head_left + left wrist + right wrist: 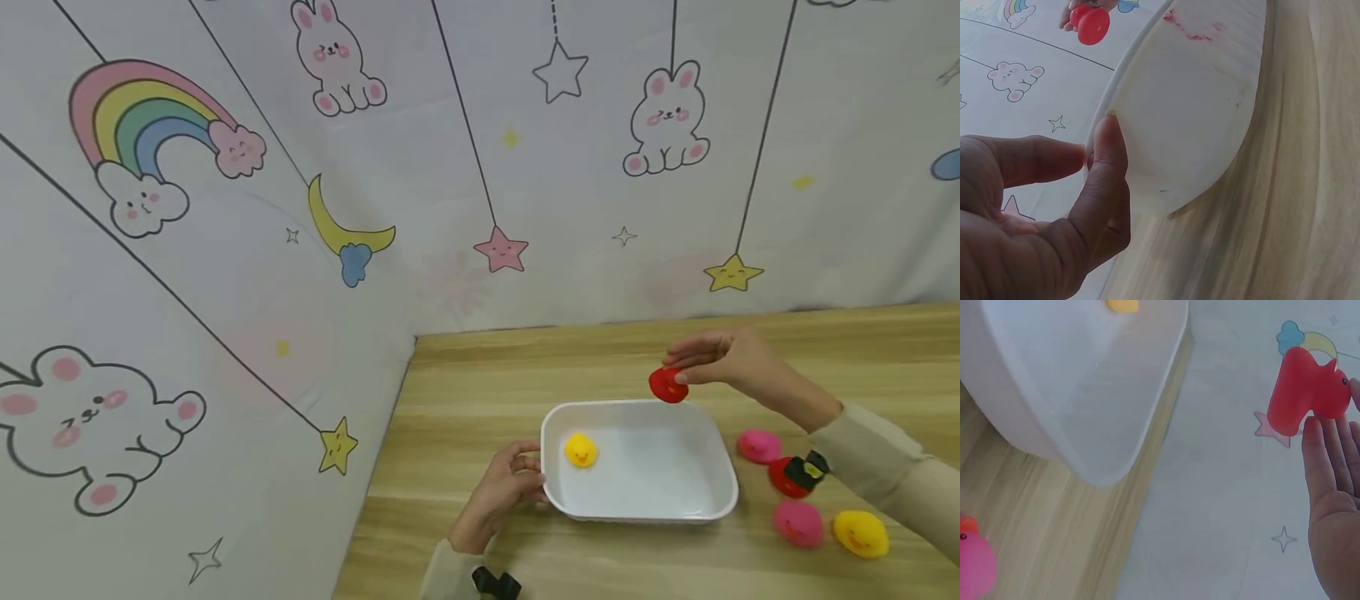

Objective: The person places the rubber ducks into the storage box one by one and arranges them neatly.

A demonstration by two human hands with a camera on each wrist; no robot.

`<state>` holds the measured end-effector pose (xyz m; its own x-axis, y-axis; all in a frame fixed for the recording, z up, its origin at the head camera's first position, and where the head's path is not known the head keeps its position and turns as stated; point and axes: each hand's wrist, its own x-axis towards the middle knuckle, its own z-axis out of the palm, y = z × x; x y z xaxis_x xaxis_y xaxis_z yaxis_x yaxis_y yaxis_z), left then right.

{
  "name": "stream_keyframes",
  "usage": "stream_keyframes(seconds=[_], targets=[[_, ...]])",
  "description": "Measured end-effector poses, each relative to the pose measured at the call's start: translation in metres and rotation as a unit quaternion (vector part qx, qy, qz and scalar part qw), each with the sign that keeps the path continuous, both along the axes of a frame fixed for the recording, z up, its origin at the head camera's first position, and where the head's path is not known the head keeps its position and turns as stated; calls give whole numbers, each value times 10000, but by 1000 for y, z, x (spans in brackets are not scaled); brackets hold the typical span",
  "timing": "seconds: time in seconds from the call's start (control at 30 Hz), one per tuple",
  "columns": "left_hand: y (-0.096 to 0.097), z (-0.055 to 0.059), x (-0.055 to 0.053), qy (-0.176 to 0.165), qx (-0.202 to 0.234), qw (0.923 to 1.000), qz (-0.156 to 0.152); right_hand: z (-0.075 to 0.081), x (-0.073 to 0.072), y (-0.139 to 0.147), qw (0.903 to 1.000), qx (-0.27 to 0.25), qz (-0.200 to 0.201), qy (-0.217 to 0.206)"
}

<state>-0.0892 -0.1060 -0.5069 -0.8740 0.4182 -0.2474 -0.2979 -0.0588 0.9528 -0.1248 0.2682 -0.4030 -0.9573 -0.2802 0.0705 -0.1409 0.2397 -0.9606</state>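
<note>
A red rubber duck is pinched between the thumb and fingers of my right hand, above the far right rim of a white plastic basin. The right wrist view shows the whole red duck held by its head. My left hand grips the basin's left edge; up close, the left wrist view has thumb and fingers pinching the rim, with reddish marks on the basin's outer wall. Inside the basin, toward the left, sits a yellow rubber duck.
Right of the basin, on the wooden table, are a pink duck, a red duck partly hidden by the wrist camera, another pink duck and a yellow duck. A printed cloth wall borders the table.
</note>
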Motion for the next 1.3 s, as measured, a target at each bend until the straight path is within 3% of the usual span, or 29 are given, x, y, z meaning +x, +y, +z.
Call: stream_keyframes(seconds=[0.2,0.33,0.53,0.67,0.77,0.93,1.07,1.23,1.3], targets=[[2,2,-1,-104,-56,9999,-13,-6,-10,-28,9964,254,678,-444],[2,2,0,-145,-81,9999,5,-14,-17,-44,9926,447,1061,-391],[3,2,-3,-160,-97,9998,-27,-27,-25,-60,9862,941,1304,-391],[3,2,-4,-173,-53,9998,-17,-37,-27,-67,9829,1008,1473,-450],[3,3,-4,-184,-30,9998,9,-49,-26,-70,9772,1319,1654,-190],[2,7,-6,-154,-107,9998,8,-60,-29,-71,9543,2170,1855,883],[2,8,-9,-77,-117,9999,25,-58,-29,-72,9406,2583,1875,1155],[1,5,-7,-126,-118,9998,22,-64,-24,-79,9004,3241,2376,1668],[1,4,-5,-163,-132,9998,28,-68,-21,-83,8891,3389,2462,1844]])
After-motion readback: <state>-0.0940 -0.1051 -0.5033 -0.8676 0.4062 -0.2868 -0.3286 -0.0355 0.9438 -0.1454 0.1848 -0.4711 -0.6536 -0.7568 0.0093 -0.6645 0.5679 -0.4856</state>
